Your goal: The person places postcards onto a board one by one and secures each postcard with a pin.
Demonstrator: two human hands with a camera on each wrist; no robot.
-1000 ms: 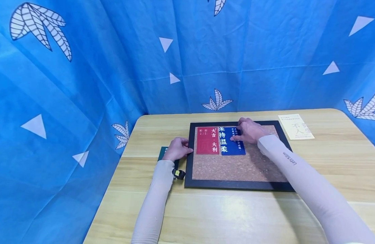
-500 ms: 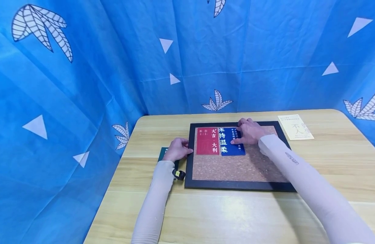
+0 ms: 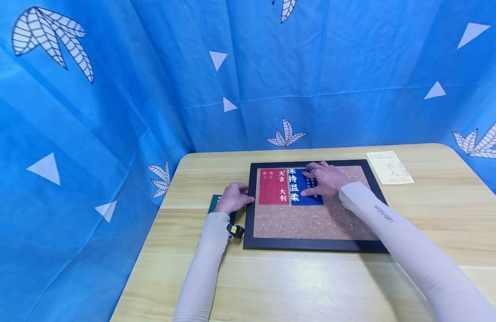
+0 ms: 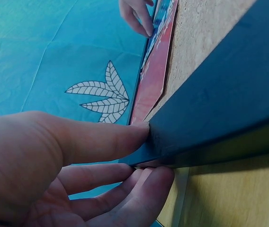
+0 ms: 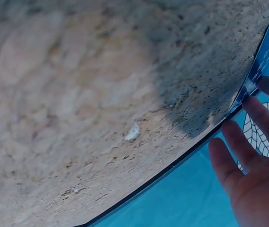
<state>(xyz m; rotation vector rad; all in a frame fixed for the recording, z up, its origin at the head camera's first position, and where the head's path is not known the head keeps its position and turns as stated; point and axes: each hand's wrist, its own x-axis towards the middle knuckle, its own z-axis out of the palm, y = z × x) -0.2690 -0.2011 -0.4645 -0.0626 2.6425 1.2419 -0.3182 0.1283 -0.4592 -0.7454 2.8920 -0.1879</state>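
A cork board (image 3: 296,223) with a black frame lies flat on the table. My left hand (image 3: 233,197) holds the frame's left edge; in the left wrist view the thumb (image 4: 120,135) lies on top and the other fingers lie along the outer side. A red card (image 3: 273,190) with white characters lies at the upper left of the cork. Right beside it is a blue card (image 3: 308,201), with my right hand (image 3: 328,180) spread over its right part. In the right wrist view, extended fingertips (image 5: 252,104) touch this card near the board's far edge.
A cream card (image 3: 390,167) lies on the wooden table (image 3: 296,286), right of the board. A dark green card (image 3: 215,202) is partly hidden under my left hand and wrist. A blue patterned curtain (image 3: 272,76) hangs behind the table and along its left.
My right hand has shifted slightly left and nearer over the blue card, its fingers moving off the card's top edge. The left hand, board and cards have stayed put.
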